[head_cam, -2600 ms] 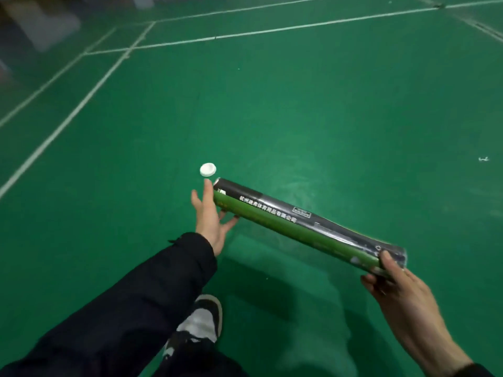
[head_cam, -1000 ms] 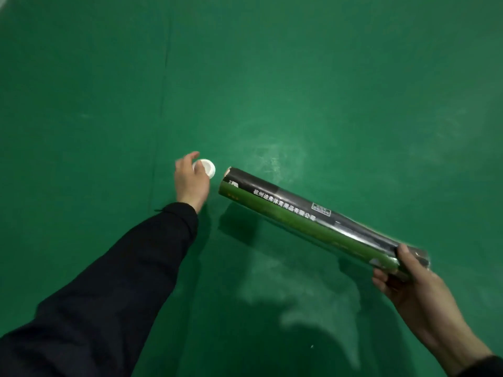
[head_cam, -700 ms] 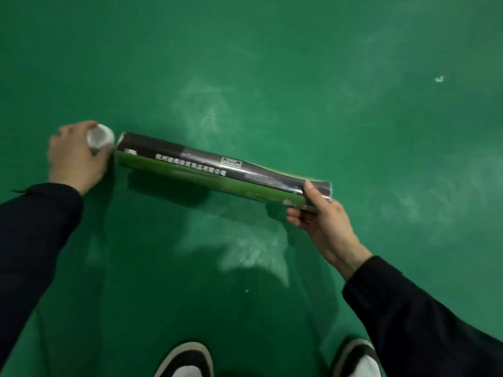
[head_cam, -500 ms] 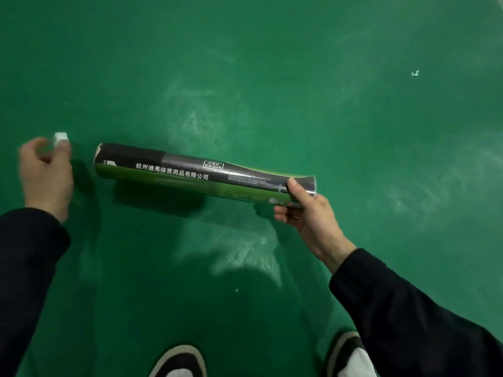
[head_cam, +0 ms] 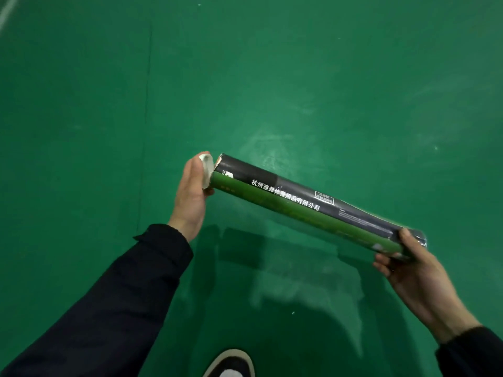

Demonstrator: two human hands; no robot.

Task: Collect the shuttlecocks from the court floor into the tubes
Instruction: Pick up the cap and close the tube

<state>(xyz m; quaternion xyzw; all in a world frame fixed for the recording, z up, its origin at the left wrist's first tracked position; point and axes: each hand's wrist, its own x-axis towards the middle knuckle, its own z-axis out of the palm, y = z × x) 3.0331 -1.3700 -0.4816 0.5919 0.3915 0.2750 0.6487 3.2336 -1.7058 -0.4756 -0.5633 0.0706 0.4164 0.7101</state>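
A long cardboard shuttlecock tube [head_cam: 313, 205], black along its upper side and green along its lower, is being held in the air above the green court floor [head_cam: 326, 77], slanting from its upper-left end down to its lower-right end. A line of white Chinese characters is running along the black band, with a small boxed label beside it, and the cardboard rim at the upper-left end is looking slightly frayed. The right hand [head_cam: 416, 273] is gripping the lower-right end, thumb lying across the top and fingers curling underneath. The left hand [head_cam: 192, 194] is cupping a round white plastic cap [head_cam: 206, 170] against the upper-left mouth of the tube, the cap pinched between fingertip and thumb and tilted, touching or just beside the rim; whether it is seated, I cannot tell. Both arms are wearing dark sleeves [head_cam: 122, 300]. A black shoe with a pale sole [head_cam: 231, 363] is showing at the bottom edge, and the tube's shadow is falling on the floor beneath it.
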